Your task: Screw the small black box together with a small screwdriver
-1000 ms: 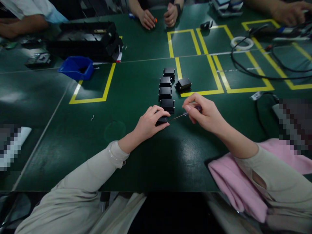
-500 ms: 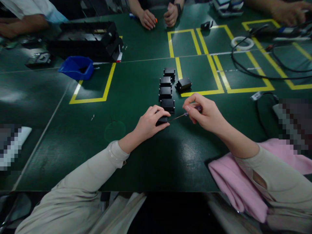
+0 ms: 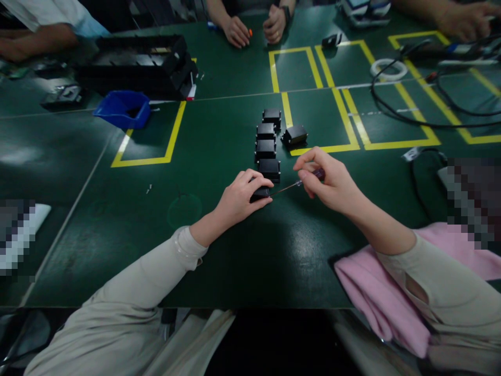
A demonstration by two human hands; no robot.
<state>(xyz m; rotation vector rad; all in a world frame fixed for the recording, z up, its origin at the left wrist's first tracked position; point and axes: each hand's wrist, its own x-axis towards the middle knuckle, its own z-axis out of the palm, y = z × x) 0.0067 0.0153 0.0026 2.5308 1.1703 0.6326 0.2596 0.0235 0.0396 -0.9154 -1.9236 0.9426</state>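
My left hand [image 3: 239, 198] is closed over a small black box [image 3: 260, 194] and presses it onto the green table [image 3: 242, 256]. My right hand [image 3: 331, 183] pinches a thin screwdriver [image 3: 303, 181] with a dark handle. Its metal tip reaches the box's right side. Just beyond the held box, several identical black boxes [image 3: 266, 149] stand in a column, and one more black box [image 3: 294, 135] lies to their right on a yellow line.
A blue bin [image 3: 124, 108] and a big black tray [image 3: 141, 62] stand at the far left. Black cables [image 3: 395, 112] and a white tape ring [image 3: 388, 68] lie far right. A pink cloth [image 3: 376, 292] sits under my right forearm. Other people's hands [image 3: 256, 26] rest at the far edge.
My right hand's fingers have shifted slightly on the screwdriver handle, as if turning it. The left hand and the boxes stay put.
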